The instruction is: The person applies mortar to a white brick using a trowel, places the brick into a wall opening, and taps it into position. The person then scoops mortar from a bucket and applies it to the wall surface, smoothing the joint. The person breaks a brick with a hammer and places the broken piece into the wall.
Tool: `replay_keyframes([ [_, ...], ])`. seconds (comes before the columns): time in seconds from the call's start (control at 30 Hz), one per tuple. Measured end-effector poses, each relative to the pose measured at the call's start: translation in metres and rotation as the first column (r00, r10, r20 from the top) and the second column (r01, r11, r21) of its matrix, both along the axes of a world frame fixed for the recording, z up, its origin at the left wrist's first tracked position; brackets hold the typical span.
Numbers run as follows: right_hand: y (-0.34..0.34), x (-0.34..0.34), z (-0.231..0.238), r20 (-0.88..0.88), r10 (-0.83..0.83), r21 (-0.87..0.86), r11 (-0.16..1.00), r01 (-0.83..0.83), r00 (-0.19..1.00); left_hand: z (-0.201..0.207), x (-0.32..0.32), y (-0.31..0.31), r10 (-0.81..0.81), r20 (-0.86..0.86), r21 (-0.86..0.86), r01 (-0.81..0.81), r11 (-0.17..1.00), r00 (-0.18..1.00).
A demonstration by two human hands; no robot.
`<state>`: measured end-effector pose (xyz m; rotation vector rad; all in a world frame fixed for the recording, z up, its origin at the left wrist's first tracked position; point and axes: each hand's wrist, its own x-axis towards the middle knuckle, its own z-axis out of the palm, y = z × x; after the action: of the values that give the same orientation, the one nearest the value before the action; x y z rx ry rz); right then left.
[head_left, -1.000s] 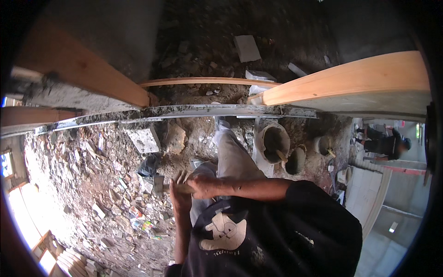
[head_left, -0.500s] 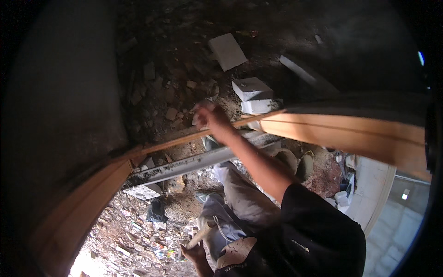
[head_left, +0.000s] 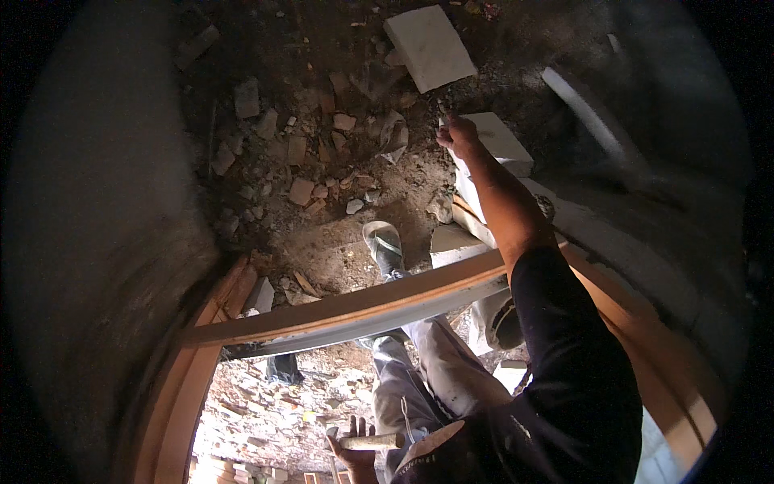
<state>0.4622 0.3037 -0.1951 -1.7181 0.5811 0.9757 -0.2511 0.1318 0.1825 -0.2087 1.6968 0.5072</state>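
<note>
My left hand (head_left: pixel 355 456) is low in the view, in front of my trousers, with a pale wooden-handled tool (head_left: pixel 371 442) across its palm. The tool's working end is hard to make out. My right arm reaches far forward past a wooden frame beam (head_left: pixel 347 305). My right hand (head_left: pixel 458 137) is at the left edge of the upper white block (head_left: pixel 501 143) in a small stack. Its fingers look curled, with a small pale bit at their tips that I cannot name. Whether the hand touches the block is unclear.
Wooden posts (head_left: pixel 181 395) flank the opening. One sandalled foot (head_left: pixel 383 242) stands beyond the beam on dirt. Broken bricks (head_left: pixel 301 191) and rubble litter the floor. Another white block (head_left: pixel 431 48) lies farther ahead, a long pale piece (head_left: pixel 584 109) to its right. A rough wall (head_left: pixel 97 202) rises at left.
My right hand has moved forward and right, from over the rubble to the block stack. My view has shifted forward through the frame. The tool in my left hand has turned nearly level.
</note>
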Motion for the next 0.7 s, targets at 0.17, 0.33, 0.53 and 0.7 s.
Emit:
replay_keyframes([
  [0.17, -0.013, 0.026, -0.039, 0.002, -0.010, 0.064, 0.998, 0.010, 1.000, -0.002, 0.005, 0.027, 0.066, -0.088, -0.058, -0.071, 0.996, 0.994],
  [0.33, -0.006, 0.043, -0.095, 0.008, -0.018, 0.189, 0.982, 0.016, 1.000, -0.005, -0.016, 0.042, -0.116, 0.086, -0.130, 0.126, 0.983, 0.990],
  [0.53, 0.006, 0.065, -0.122, 0.383, 0.556, -0.014, 0.802, -0.597, 0.737, -0.031, -0.017, 0.075, 0.287, -0.168, -0.479, -0.332, 0.812, 0.943],
  [0.7, 0.053, 0.071, -0.091, 0.100, 0.111, 0.175, 0.976, -0.128, 0.989, -0.039, 0.032, 0.081, -0.084, -0.123, -0.241, 0.053, 0.969, 0.989],
])
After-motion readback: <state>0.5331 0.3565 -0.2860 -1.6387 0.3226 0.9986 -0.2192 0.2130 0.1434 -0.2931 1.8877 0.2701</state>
